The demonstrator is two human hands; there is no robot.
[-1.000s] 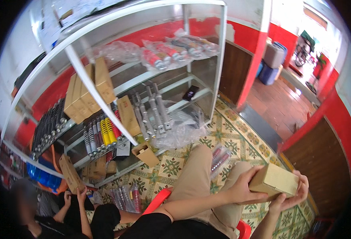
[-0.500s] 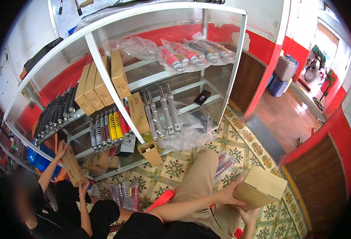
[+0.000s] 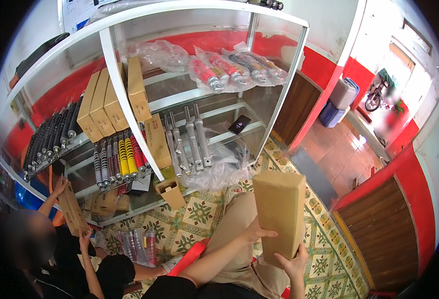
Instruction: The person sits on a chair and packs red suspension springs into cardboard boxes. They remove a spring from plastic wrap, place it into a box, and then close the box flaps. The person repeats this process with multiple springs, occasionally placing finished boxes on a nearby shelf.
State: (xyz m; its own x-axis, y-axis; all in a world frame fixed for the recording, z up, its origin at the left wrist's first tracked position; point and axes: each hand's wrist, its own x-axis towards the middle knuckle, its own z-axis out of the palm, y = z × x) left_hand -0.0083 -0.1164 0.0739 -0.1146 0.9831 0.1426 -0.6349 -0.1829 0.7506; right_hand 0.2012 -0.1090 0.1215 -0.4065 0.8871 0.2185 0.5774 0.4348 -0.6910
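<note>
A long brown cardboard box [image 3: 278, 204] stands upright above my lap, closed as far as I can see. My left hand [image 3: 259, 232] grips its left side, with the thumb across the front face. Lower down, my right hand [image 3: 294, 260] holds the right bottom edge, thumb in front. The fingers behind the box are hidden. Beyond it are my knees in beige trousers [image 3: 229, 234] and the patterned tile floor [image 3: 199, 212].
A glass display case [image 3: 160, 177] holds black shock absorbers [image 3: 52, 132], yellow shock absorbers [image 3: 126, 158], upright cartons [image 3: 102, 109], grey fork tubes [image 3: 197, 137], a phone [image 3: 239, 124] and bagged red shocks [image 3: 207, 72]. At left a seated person [image 3: 65, 254] holds another carton [image 3: 71, 209]. Wrapped shocks [image 3: 140, 246] lie on the floor.
The box has moved left and up and turned from lying at a slant to upright. Both my hands have moved with it, still holding it. My view has shifted right.
</note>
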